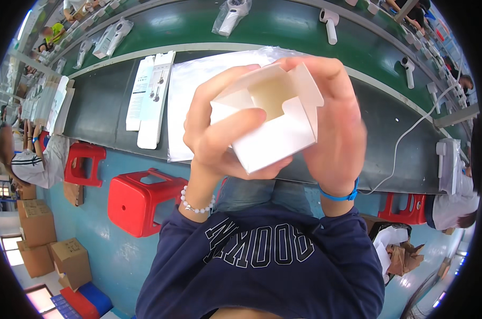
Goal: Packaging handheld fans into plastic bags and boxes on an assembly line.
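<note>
Above the near edge of the dark table, a small white cardboard box (275, 139) is held tilted in front of me. Its top is open, with flaps standing out and a bare pale inside showing. My left hand (211, 130) grips it from the left, the thumb across its near wall and fingers around the side and underneath. My right hand (337, 122) is curved around the right side, its fingers bent over at the far flap; it is slightly blurred. Behind the hands lies white plastic sheeting (181, 90).
Flat printed cartons (157, 101) lie on the dark table (100, 111) to the left. Beyond runs a green conveyor belt (182, 26) carrying white handheld devices (230, 20), some bagged. A white cable (397, 143) crosses the table at right. A red stool (132, 204) stands at left; other people sit nearby.
</note>
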Available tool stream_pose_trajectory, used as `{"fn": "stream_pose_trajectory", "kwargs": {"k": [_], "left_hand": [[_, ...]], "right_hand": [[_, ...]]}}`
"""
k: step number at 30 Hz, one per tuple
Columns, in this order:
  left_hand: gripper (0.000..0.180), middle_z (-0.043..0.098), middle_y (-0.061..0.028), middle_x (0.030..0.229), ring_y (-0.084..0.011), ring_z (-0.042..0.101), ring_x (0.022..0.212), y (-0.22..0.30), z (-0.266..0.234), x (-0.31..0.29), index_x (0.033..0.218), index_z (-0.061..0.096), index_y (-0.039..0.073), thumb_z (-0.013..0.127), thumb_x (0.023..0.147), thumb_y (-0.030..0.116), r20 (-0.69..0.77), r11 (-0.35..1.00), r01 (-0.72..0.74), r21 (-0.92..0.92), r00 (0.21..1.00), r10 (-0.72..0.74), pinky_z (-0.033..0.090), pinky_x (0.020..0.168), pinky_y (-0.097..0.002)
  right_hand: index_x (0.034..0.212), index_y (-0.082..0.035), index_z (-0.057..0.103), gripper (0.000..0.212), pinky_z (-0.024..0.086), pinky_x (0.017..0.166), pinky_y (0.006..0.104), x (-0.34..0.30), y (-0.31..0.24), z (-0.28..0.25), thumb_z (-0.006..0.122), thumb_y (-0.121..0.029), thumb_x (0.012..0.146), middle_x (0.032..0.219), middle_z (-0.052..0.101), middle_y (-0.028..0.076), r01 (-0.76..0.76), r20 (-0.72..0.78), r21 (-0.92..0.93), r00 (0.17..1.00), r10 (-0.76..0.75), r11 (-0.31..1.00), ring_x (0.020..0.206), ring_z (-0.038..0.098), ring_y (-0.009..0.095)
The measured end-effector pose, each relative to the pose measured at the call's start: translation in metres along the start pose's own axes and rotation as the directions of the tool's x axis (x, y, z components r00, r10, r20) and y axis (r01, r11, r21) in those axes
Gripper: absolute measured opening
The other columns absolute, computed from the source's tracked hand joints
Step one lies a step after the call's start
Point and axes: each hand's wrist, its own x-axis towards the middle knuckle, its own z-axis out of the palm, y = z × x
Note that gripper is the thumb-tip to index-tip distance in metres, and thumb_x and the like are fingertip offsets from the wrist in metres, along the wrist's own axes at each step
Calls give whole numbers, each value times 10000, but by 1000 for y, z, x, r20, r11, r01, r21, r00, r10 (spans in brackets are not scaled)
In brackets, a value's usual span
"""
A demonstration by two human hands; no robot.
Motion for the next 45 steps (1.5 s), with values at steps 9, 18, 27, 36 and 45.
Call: {"fn": "stream_pose_trajectory", "kwargs": {"k": [9, 18, 27, 36, 45], "left_hand": [[560, 632, -222, 970, -304, 670, 736, 10, -7, 5, 971, 579, 82, 847, 582, 383, 92, 994, -70, 85, 994, 62, 561, 602, -339], [533, 629, -223, 994, -297, 665, 736, 8, -7, -2, 939, 580, 90, 854, 560, 345, 98, 999, -40, 29, 995, 37, 552, 595, -325], [767, 577, -352, 1072, -383, 659, 865, -12, 0, -4, 1125, 362, 102, 890, 612, 317, -85, 950, -124, -288, 991, 104, 562, 705, -386], [1031, 530, -394, 1106, -363, 617, 972, 2, -19, -5, 1357, 161, 126, 883, 626, 207, 236, 993, 40, -114, 972, -12, 544, 798, -407], [925, 573, -326, 1102, -351, 662, 879, -2, -10, -6, 1312, 297, 56, 887, 622, 236, 69, 976, -86, -198, 992, 101, 565, 697, -382]], "right_hand": [[1076, -19, 487, 290, 427, 895, 293, 4, 0, -13, 600, -12, 809, 1075, 552, 110, -1, 152, -73, 988, 12, 997, 1006, 541, 154], [1084, 23, 503, 347, 422, 884, 294, 7, -19, -14, 599, 77, 755, 1047, 532, 93, 125, 268, -509, 963, 19, 852, 1011, 535, 164], [910, -14, 664, 199, 432, 868, 306, 21, -30, -24, 688, 24, 717, 1061, 562, 131, 311, 467, -564, 884, -16, 765, 978, 572, 206], [1041, -17, 619, 364, 495, 851, 280, 21, -41, -6, 703, 54, 695, 1062, 601, 58, 113, 294, -751, 939, 177, 650, 1020, 598, 170], [1023, -6, 612, 377, 483, 852, 295, 29, -40, -3, 697, 90, 668, 1003, 618, 71, 216, 340, -817, 929, 144, 534, 943, 610, 184]]}}
